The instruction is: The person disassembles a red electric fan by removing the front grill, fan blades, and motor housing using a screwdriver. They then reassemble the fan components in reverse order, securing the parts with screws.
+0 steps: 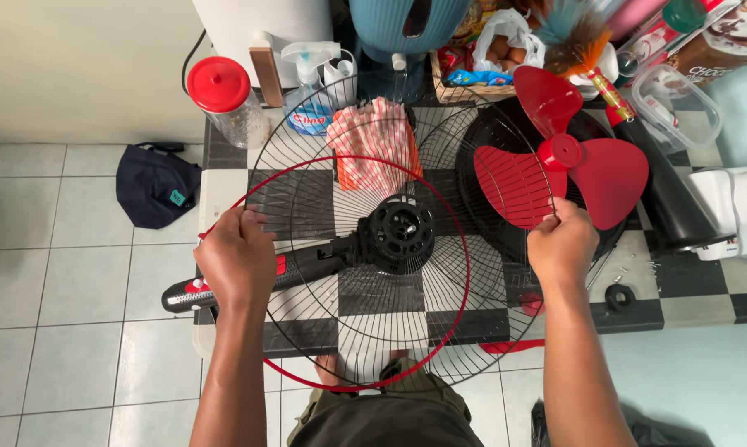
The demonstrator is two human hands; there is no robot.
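Head view: my left hand [234, 257] and right hand [562, 242] have fingers curled shut on the wire fan guard [390, 314] at nine and three o'clock (motor hub [401, 234] centred); I'd keep it level.

Red-lidded jar [225, 98], spray bottle [306, 83], dark cap [154, 186]

Bare forearms, no sleeves; olive-drab trousers [390, 414].

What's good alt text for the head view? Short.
Seen from above, the left hand and right hand grip opposite edges of a round wire fan guard over a checkered table, above the fan's black motor. A red fan blade lies behind.
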